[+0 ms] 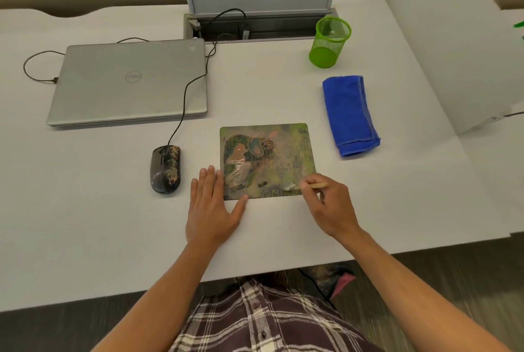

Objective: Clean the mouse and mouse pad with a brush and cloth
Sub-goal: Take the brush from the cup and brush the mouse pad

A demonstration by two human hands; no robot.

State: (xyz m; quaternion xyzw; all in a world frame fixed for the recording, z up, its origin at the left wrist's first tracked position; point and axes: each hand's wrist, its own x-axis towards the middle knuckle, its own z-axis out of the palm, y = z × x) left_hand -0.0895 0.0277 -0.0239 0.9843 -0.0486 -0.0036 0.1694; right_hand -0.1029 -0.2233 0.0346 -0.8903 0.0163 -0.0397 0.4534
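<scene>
So the mouse pad [266,160] sits flat in the middle of the desk [368,209], and the right hand [330,204] has a small wooden-handled brush [310,185] pinched pencil-style at the pad's near-right corner. The handle points off to the right and the pale bristle end sits on the pad, so everything left to sweep lies to the left and farther away from the grip. The left hand [211,204] is spread flat on the desk, thumb touching the pad's near-left corner, probably pinning it. The speckled mouse [165,168] waits just left of that hand, so the left is way nearer to it. The folded blue cloth [350,114] is off to the far right, closer to the brush hand.
</scene>
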